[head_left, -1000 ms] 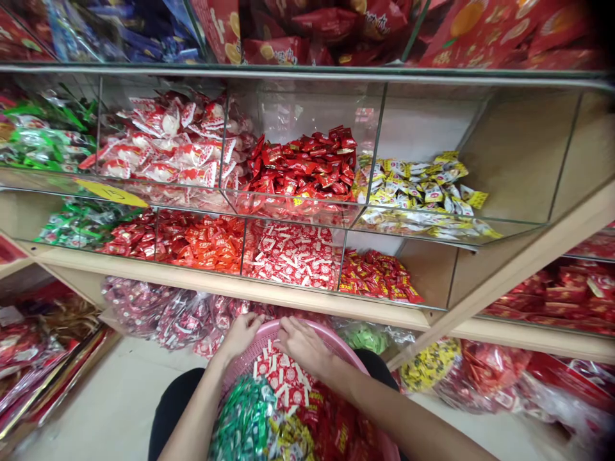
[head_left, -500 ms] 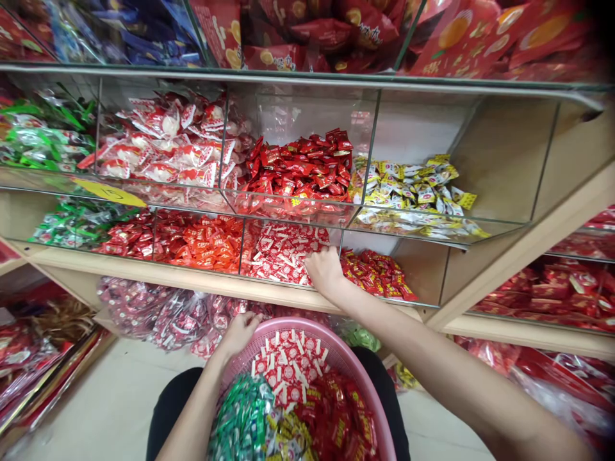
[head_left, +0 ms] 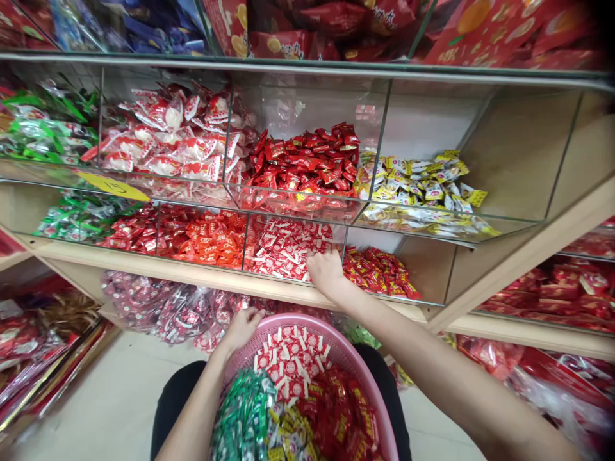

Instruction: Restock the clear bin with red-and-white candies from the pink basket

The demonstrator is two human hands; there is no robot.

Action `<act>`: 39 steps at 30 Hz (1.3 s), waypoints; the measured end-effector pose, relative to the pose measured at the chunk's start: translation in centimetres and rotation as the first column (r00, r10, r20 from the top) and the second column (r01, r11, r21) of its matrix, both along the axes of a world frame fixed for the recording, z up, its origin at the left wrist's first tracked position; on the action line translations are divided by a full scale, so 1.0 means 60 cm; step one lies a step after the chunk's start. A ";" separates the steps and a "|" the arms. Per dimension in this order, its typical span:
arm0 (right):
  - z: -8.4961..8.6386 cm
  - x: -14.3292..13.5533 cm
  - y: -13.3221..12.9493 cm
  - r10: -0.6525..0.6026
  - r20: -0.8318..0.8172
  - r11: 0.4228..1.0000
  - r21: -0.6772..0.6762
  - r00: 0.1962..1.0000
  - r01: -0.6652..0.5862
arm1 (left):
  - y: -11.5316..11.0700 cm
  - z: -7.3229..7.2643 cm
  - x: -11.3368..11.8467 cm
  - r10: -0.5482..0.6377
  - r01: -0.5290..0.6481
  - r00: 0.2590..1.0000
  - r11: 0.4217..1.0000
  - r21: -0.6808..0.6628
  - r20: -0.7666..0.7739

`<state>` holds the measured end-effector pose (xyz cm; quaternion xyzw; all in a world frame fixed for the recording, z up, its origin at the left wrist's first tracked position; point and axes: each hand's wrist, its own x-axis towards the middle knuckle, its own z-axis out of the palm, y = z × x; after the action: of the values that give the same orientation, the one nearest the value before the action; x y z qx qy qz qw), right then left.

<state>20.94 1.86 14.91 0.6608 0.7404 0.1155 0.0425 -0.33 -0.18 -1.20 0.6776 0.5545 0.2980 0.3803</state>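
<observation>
My right hand (head_left: 327, 272) is at the front edge of a lower shelf bin, beside red-and-white wrapped candies (head_left: 283, 246). Its fingers are curled inward, and whatever they hold is hidden. My left hand (head_left: 244, 328) lies at the far left rim of a pink plastic basket (head_left: 372, 378), fingers closed against it. Inside the basket, red-and-white candies (head_left: 291, 358) fill the far part. Green-wrapped candies (head_left: 245, 410) lie at the near left, yellow-and-white ones (head_left: 291, 432) at the near middle and dark red ones (head_left: 341, 410) on the right. The basket sits between two dark-clothed knees.
Clear dividers split the shelves into bins. Above are red candies (head_left: 307, 157) and yellow-and-white candies (head_left: 427, 182); orange-red candies (head_left: 218, 237) and small red candies (head_left: 379, 272) flank the right hand's bin. Plastic bags of candy (head_left: 168, 310) lie beneath the wooden shelf edge (head_left: 144, 266).
The view has shifted slightly, so the shelves appear a little farther right and higher. Both hands stay at nearly the same places, and the basket's contents look unchanged.
</observation>
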 end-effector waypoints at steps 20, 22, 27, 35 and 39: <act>-0.139 -0.019 -0.173 0.583 -0.327 0.780 -0.035 0.744 -0.625 | -0.006 0.010 0.006 0.013 -0.013 1.000 1.000 0.019 -0.028; -0.179 -0.021 -0.187 0.590 -0.303 0.771 -0.064 0.748 -0.634 | -0.007 0.010 0.007 0.023 -0.023 1.000 1.000 0.007 -0.017; -0.205 -0.028 -0.203 0.617 -0.212 0.768 -0.047 0.758 -0.638 | -0.008 0.016 0.009 0.009 -0.009 1.000 1.000 -0.011 0.007; -0.230 -0.033 -0.205 0.630 -0.179 0.768 -0.007 0.756 -0.641 | -0.008 0.016 0.009 0.022 -0.022 1.000 1.000 -0.018 0.015; -0.207 -0.033 -0.205 0.629 -0.204 0.767 0.000 0.751 -0.642 | -0.006 0.011 0.007 0.009 -0.009 1.000 1.000 -0.008 -0.005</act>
<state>18.98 -10.45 2.49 0.3759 0.9249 0.0327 -0.0477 0.12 -0.55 -0.53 0.6743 0.5596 0.2956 0.3805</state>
